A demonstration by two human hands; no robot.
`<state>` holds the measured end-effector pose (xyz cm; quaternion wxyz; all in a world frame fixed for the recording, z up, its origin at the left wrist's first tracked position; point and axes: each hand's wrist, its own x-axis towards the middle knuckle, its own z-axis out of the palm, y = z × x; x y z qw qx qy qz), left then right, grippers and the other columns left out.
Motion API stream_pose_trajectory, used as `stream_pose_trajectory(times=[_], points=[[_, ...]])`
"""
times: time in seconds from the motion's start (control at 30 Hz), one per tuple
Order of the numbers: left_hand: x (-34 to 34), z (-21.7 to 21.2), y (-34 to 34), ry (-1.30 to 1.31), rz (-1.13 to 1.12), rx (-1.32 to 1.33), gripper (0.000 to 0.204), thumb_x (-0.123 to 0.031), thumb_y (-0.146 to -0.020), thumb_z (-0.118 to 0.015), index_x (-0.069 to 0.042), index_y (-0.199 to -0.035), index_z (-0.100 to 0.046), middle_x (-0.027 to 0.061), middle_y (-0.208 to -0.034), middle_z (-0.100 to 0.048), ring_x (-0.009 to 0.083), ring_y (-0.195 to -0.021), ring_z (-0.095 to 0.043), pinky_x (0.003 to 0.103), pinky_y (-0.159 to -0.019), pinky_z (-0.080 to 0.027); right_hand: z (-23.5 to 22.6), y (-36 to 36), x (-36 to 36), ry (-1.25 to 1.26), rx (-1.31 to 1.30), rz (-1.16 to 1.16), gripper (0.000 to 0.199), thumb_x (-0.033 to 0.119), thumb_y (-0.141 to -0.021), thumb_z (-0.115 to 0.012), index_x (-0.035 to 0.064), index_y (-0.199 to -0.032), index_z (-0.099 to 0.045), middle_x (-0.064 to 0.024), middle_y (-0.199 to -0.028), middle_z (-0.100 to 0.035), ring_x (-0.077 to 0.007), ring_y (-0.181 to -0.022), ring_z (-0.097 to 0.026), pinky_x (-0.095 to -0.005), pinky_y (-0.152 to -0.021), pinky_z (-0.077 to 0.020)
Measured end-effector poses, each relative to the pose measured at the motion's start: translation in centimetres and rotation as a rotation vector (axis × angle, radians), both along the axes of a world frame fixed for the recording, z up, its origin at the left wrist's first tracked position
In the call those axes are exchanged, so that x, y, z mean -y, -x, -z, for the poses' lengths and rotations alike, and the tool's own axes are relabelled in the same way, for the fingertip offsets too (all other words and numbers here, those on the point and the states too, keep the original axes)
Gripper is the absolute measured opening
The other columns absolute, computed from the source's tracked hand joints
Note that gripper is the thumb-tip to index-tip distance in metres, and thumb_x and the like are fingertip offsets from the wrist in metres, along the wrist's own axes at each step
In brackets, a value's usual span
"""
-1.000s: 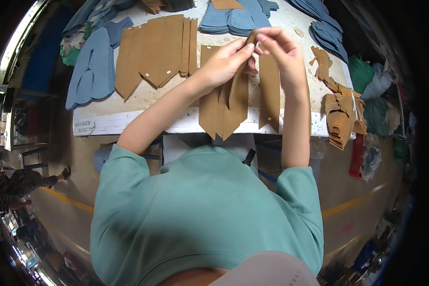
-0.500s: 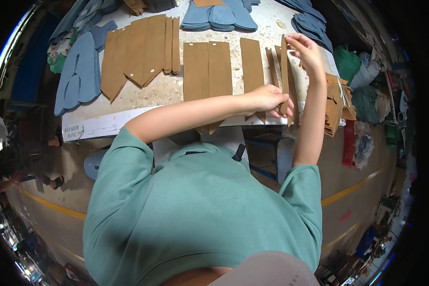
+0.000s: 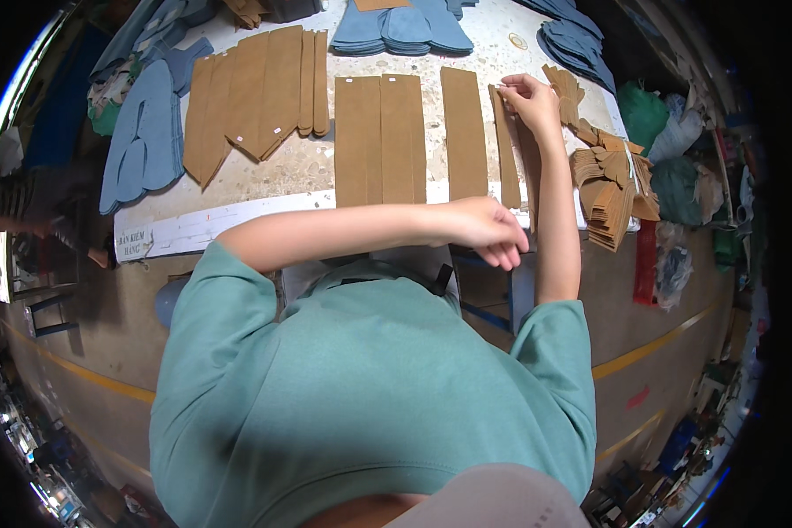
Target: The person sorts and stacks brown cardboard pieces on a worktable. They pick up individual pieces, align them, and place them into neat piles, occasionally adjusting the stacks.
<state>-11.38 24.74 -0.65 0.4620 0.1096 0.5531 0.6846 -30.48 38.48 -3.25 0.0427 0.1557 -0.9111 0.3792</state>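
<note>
On speckled table, flat tan strips

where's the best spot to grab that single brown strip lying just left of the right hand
Take the brown strip by its near short end, coming from the table edge. It lies flat and long, with bare tabletop on both sides, so fingertips can likely lift that end cleanly. The right hand already works a narrower strip next to it; the left hand hovers close by.

blue fabric stack cut off, label unreadable
</note>
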Motion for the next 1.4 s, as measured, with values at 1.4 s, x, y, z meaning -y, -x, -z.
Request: stream_pose_trajectory(times=[1.4], points=[[14.9, 3.2, -9.0, 0.099, -0.961, -0.197, 0.050, -0.003, -0.093, -0.060, 0.002, -0.139, -0.041, 0.0076, -0.102, -0.064, 0.0102, -0.089, -0.063, 0.023, -0.079, -0.052, -0.3, -18.2, 7.8, 0.867, 0.742, -0.178, 0.048, -0.004, -0.086, -0.064, -0.0017, -0.133, -0.055, -0.0068, -0.113, -0.061, -0.0043, -0.080, -0.058, -0.0194, -0.071, -0.0493]])
